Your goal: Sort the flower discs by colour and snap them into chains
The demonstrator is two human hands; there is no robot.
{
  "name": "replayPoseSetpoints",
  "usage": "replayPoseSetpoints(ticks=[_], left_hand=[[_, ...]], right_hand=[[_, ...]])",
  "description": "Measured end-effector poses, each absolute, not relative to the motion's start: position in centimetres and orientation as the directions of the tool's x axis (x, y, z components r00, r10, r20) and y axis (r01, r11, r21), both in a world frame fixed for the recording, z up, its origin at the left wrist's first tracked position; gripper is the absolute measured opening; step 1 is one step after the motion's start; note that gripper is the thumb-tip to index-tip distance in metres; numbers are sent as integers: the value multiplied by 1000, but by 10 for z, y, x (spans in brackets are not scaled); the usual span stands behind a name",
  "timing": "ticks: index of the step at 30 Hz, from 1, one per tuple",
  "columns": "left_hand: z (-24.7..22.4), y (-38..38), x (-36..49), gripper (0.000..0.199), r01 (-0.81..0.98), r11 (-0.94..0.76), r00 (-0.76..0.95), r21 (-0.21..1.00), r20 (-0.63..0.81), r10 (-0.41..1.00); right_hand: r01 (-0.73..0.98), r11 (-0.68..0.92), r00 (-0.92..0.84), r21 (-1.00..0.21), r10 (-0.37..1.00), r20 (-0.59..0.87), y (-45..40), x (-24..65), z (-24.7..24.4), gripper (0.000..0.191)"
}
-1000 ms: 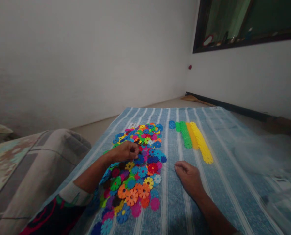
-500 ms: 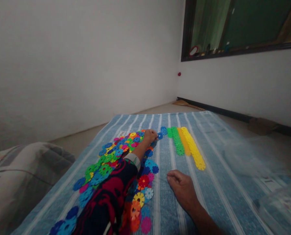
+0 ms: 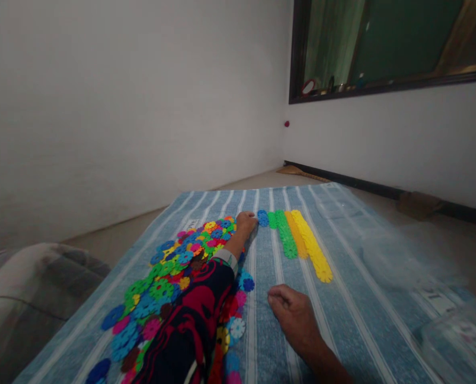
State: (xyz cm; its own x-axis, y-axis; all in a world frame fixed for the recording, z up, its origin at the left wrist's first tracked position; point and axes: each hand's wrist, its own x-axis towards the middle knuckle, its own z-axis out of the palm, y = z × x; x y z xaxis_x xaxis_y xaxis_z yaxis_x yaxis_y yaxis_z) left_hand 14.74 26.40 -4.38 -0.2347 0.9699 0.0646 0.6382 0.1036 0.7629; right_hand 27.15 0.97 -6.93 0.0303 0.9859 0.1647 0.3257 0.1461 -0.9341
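Left of the striped cloth (image 3: 358, 304) sits a grey draped bulk (image 3: 41, 288). Beyond the cloth's far edge lies 1 tan broom-like thing (image 3: 292, 170); to the cloth's right, 1 brown box (image 3: 418, 205). Higher than the cloth: 1 dark-framed window (image 3: 406, 37).

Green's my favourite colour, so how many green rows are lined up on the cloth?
2. A short green row sits beside the blue pieces; a long green row lies between it and the orange row. Neither looks covered.
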Motion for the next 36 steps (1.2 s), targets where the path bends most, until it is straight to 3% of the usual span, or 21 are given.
replayPoseSetpoints(ticks=[6, 12, 21, 36], left_hand=[[-42, 258, 152, 51, 785, 58, -154, 617, 103, 983], [-45, 249, 164, 46, 844, 69, -161, 532, 130, 978], [-49, 244, 166, 37, 875, 40, -147, 482, 186, 971], [-56, 231, 176, 47, 893, 78, -189, 442, 213, 958]], right_hand=[[348, 140, 24, -927, 987, 158, 11, 270, -72, 20], [343, 138, 40, -929, 986, 161, 10, 271, -70, 20], [331, 141, 49, -933, 985, 166, 10, 271, -71, 20], [335, 147, 34, -931, 985, 167, 9, 272, -71, 19]])
